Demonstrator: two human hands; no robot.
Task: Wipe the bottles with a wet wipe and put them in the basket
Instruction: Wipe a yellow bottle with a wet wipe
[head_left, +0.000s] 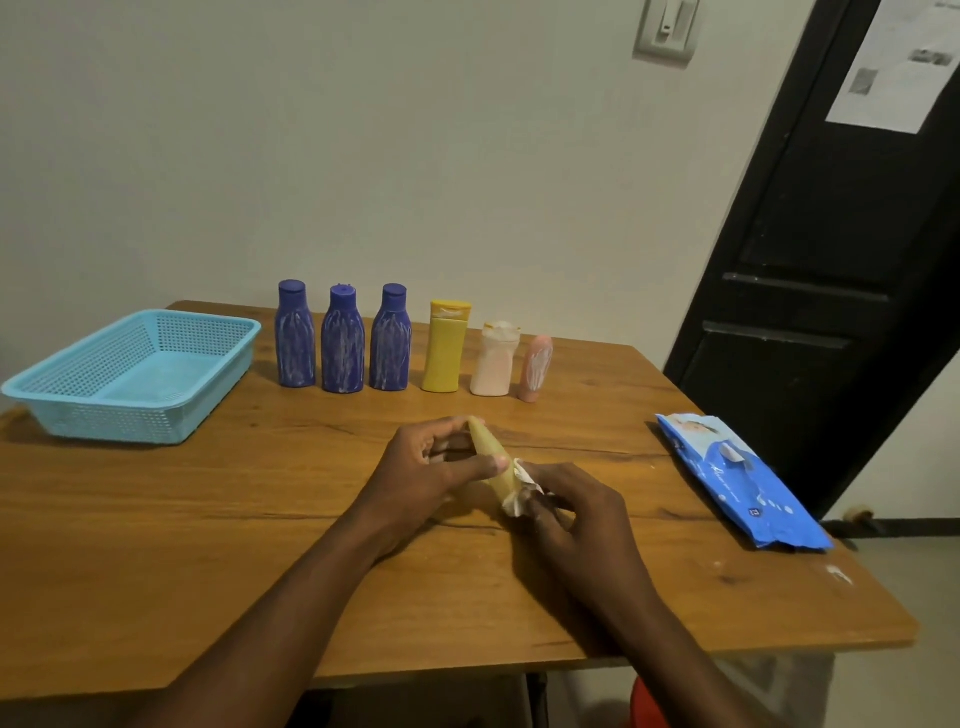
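Wiping underway: left fingers grip a small pale-yellow plastic bottle over the wooden counter, right fingers pinching a white wet wipe against it. Six smeared bottles wait; the turquoise mesh basket holds none.

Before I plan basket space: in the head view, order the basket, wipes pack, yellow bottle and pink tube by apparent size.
1. basket
2. wipes pack, though it lies nearer the camera than the bottles
3. yellow bottle
4. pink tube
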